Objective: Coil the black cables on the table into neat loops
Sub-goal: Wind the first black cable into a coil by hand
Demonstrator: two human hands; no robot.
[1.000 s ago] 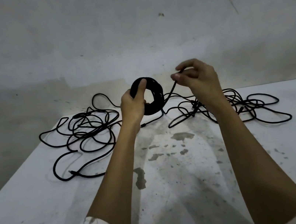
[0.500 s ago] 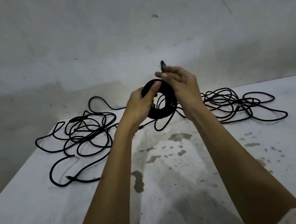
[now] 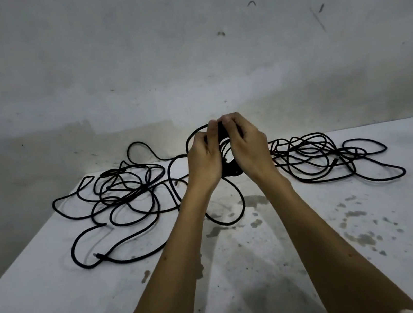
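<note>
In the head view the white surface point(image 3: 60, 301) shows its left edge running diagonally and its far edge close to a stained grey wall point(image 3: 183, 51); the near part, spotted with dark marks, carries only the two forearms. A loose tangle of black cable point(image 3: 124, 193) lies on the far left and another tangle point(image 3: 317, 160) on the far right, well apart; between them, raised above the surface, is the coiled cable point(image 3: 230, 170). The left hand point(image 3: 202, 161) and the right hand point(image 3: 249, 149) both hold this coil with curled fingers, fingertips almost touching on top; one slack loop point(image 3: 240, 197) hangs from it to the surface.
</note>
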